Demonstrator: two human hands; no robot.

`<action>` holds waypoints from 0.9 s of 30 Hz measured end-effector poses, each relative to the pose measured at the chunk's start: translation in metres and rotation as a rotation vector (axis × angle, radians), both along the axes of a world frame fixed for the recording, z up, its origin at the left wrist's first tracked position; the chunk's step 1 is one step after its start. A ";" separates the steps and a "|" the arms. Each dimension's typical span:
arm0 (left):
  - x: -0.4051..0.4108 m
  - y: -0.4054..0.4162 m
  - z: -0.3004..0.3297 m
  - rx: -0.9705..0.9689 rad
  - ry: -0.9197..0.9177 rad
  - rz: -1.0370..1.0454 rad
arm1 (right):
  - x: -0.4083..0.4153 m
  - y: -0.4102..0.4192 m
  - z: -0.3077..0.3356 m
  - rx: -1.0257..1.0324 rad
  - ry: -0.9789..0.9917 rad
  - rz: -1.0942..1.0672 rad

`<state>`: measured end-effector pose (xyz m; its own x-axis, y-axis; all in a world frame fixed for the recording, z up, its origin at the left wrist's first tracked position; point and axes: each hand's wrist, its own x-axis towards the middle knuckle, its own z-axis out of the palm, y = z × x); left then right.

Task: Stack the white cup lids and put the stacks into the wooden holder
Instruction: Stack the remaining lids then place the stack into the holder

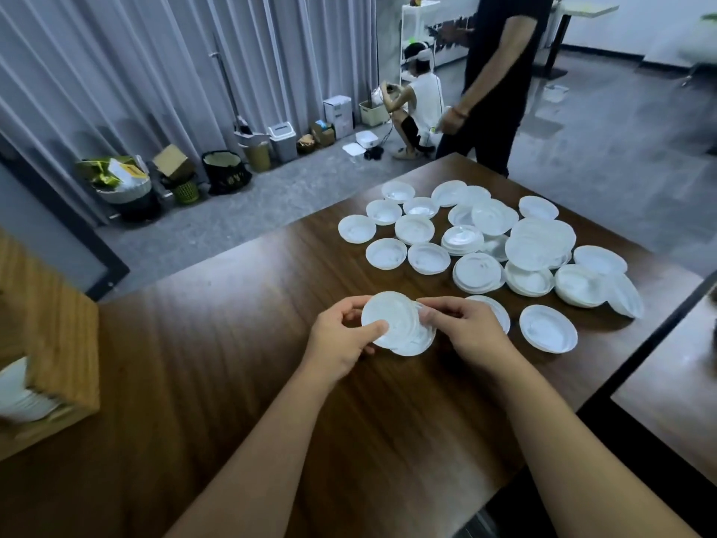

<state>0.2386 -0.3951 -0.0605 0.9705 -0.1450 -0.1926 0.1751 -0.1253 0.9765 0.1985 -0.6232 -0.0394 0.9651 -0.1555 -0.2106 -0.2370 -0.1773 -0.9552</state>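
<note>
Your left hand and right hand each pinch, fingers curled, a small lid stack above the table; loose lids lie beyond.

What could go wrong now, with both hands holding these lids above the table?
The lids look offset between the left hand and right hand; one might slip out. The holder stands far left, so a loose stack could spill in transit. The heaped pile may slide if bumped.

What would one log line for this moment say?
left hand: grips lid stack | right hand: pinches same stack | loose lids: on table | wooden holder: left, some lids inside
</note>
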 end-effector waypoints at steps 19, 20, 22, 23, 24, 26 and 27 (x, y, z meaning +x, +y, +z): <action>0.000 -0.045 0.012 -0.204 0.176 -0.118 | -0.003 -0.023 0.011 0.241 -0.102 -0.085; 0.002 -0.048 0.013 -0.260 0.204 -0.107 | -0.003 -0.029 0.014 0.255 -0.105 -0.119; 0.004 -0.056 0.014 -0.274 0.229 -0.067 | -0.004 -0.044 0.019 0.233 -0.100 -0.188; 0.005 -0.062 0.013 -0.214 0.220 -0.057 | -0.005 -0.052 0.022 0.222 -0.101 -0.230; 0.006 -0.069 0.012 -0.105 0.189 -0.058 | -0.007 -0.061 0.025 0.217 -0.107 -0.272; 0.006 -0.086 0.009 0.141 0.088 -0.090 | -0.011 -0.075 0.028 0.227 -0.121 -0.344; 0.006 -0.095 0.009 0.225 0.047 -0.119 | -0.013 -0.080 0.029 0.225 -0.121 -0.375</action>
